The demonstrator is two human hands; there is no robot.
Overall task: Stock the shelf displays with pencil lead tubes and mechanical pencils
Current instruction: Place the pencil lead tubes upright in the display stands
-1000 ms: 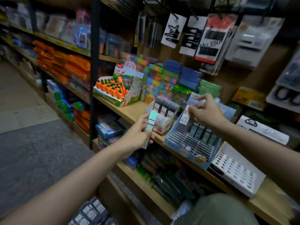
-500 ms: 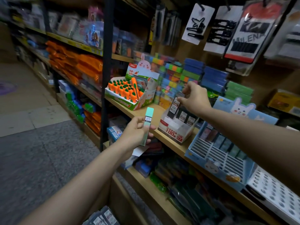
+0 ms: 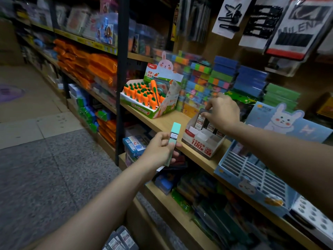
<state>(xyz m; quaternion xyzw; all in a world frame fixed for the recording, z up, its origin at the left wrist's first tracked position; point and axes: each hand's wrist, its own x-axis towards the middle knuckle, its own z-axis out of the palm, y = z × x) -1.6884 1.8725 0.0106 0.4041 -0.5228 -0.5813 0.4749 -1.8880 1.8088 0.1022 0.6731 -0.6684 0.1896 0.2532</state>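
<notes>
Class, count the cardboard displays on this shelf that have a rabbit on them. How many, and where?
2: the carrot display left of the right hand, and the blue display on its right. Others may be hidden.

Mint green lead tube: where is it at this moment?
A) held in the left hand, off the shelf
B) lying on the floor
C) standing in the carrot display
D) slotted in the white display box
A: the left hand grips the mint green lead tube in front of the shelf edge, while the right hand pinches a dark tube at the white display box.

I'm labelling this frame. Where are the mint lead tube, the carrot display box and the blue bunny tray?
mint lead tube (image 3: pixel 174 132), head view, its upper body
carrot display box (image 3: pixel 144 110), head view, front wall
blue bunny tray (image 3: pixel 232 175), head view, front wall
</notes>
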